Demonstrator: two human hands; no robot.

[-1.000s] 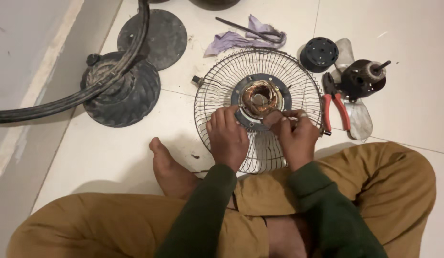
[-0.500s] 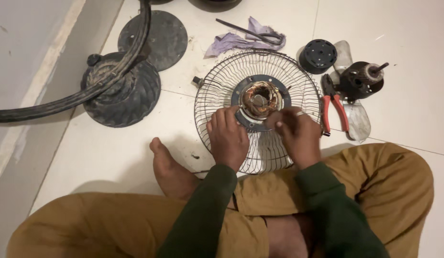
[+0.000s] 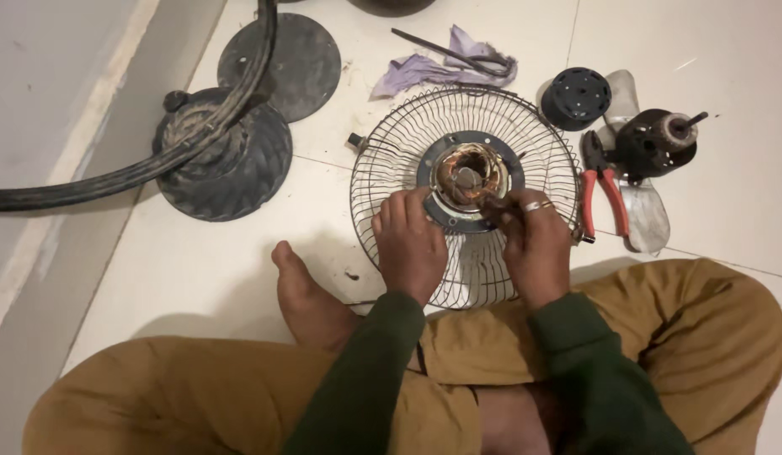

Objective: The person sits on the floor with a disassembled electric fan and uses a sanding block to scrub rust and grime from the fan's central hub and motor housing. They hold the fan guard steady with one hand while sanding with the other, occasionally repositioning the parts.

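On the tiled floor the wire grille [image 3: 391,160] lies flat before the crossed legs, its motor [image 3: 468,174] at the hub: the left hand [image 3: 410,243] presses fingers-down on the hub's near-left rim, while the right hand [image 3: 536,244] pinches a thin tool [image 3: 494,205] against the motor's near-right edge, red pliers [image 3: 601,190] just beside the grille.

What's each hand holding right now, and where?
Left hand presses on the wire fan guard near the motor hub. Right hand grips something thin at the hub's rim; unclear what.
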